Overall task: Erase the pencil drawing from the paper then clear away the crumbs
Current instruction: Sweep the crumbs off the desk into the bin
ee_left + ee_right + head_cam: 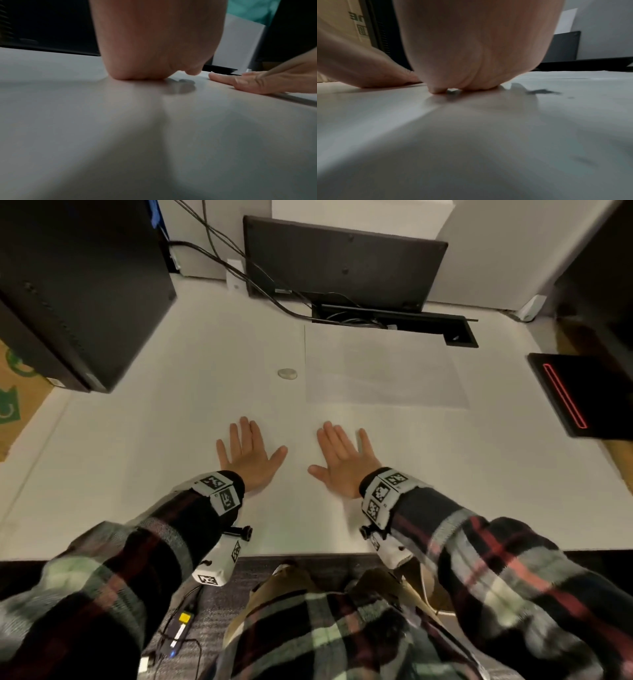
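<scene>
Two hands, the left hand (pixel 247 455) and right hand (pixel 343 459), lie flat on the desk (pixel 154 460), fingers spread, holding nothing. One paper (pixel 383 366) lies beyond them, one pale oval, perhaps the eraser (pixel 287 373), just beside it. Careless rubbing could crease the unpinned sheet; no drawing is discernible.

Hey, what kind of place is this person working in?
Most likely an office desk or workstation: a white desk with a dark computer tower at the left, the back of a monitor ahead, and cables running into a slot behind the paper.
</scene>
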`<action>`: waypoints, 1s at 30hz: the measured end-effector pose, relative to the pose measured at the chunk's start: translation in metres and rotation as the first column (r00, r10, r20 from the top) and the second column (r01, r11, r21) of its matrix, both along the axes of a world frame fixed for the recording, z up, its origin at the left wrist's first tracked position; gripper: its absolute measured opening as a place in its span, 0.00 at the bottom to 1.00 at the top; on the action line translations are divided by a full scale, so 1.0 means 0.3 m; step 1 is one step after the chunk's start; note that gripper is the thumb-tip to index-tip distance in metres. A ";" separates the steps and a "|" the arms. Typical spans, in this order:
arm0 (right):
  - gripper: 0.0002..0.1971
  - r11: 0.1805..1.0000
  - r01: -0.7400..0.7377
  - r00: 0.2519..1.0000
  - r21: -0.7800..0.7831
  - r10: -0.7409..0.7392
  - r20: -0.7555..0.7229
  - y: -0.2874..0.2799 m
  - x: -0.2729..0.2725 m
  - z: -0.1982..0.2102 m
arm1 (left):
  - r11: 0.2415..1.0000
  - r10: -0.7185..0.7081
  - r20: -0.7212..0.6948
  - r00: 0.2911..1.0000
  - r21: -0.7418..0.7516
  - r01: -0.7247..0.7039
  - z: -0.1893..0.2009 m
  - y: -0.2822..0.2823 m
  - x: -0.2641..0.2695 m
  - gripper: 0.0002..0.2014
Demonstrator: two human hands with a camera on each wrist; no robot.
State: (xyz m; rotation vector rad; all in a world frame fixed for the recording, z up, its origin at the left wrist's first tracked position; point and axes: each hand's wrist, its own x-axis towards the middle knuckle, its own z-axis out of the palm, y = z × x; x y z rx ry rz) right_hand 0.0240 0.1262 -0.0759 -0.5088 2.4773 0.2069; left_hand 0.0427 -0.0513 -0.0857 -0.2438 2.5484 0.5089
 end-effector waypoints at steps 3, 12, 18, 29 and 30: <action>0.34 0.999 0.013 1.000 0.047 -0.012 -0.013 0.104 0.023 0.020 | 0.998 -0.056 0.008 0.998 0.019 0.056 0.014 0.083 -0.005 0.40; 0.26 0.746 0.410 0.907 -0.525 -0.394 0.150 0.466 0.002 0.142 | 0.961 -0.262 -0.005 0.965 0.085 0.262 0.021 0.410 -0.022 0.40; 0.30 0.564 0.597 0.779 -0.571 -0.578 0.243 0.680 -0.014 0.116 | 0.946 -0.300 -0.018 0.954 0.128 0.299 0.024 0.525 -0.010 0.41; 0.33 0.520 0.652 0.746 -0.553 -0.570 0.343 0.668 -0.084 0.096 | 0.710 -0.200 0.054 0.978 0.696 0.107 0.100 0.662 0.068 0.31; 0.33 0.519 0.658 0.743 -0.545 -0.567 0.357 0.649 -0.097 0.101 | 0.680 -0.135 0.042 0.990 0.731 0.062 0.105 0.641 0.067 0.30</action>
